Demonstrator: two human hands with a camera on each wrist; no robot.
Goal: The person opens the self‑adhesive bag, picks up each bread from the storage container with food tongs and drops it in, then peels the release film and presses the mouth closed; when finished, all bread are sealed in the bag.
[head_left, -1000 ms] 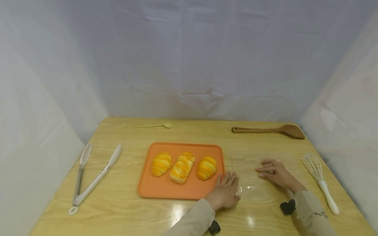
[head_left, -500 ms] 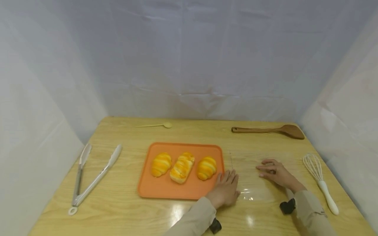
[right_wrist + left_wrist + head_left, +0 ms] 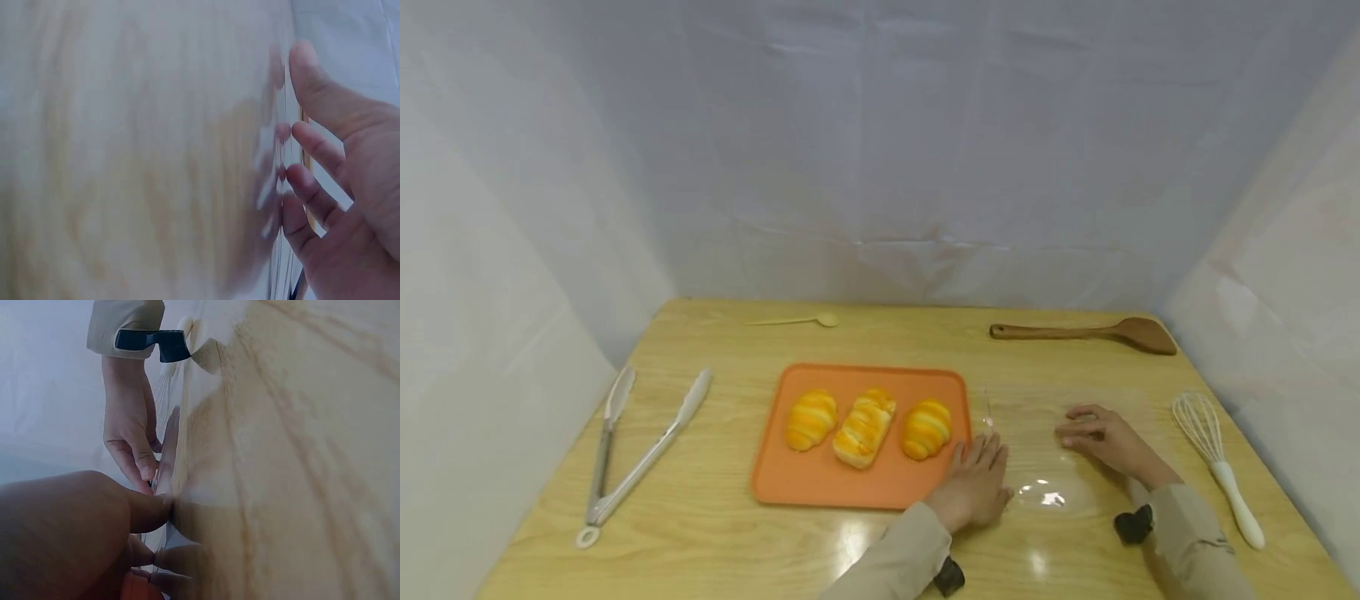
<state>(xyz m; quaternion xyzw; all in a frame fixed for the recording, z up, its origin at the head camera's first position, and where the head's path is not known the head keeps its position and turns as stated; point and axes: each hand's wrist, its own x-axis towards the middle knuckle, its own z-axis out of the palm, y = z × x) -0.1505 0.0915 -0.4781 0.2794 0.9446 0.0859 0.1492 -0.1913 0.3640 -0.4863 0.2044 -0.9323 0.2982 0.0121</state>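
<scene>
Back wall [image 3: 887,125]: grey-violet sheet; vertical fold lines; horizontal creases across lower part. Left wall [image 3: 497,275]: paler, off-white sheet; soft wrinkles. Right wall [image 3: 1285,308]: off-white sheet; short creases near middle. 2 side walls flare outward toward viewer. Table [image 3: 685,533]: light yellow-brown wood, grain mainly side to side; rear edge along foot of back wall, contact unclear. Light: soft, diffuse; 2 glare spots [image 3: 852,537] on tabletop toward front.

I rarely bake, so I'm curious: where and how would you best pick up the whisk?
I'd take the whisk by its thick white handle, probably with the right hand, coming from above and the near side. That solid end lies nearest, while the thin wire loops point away and might bend.
</scene>
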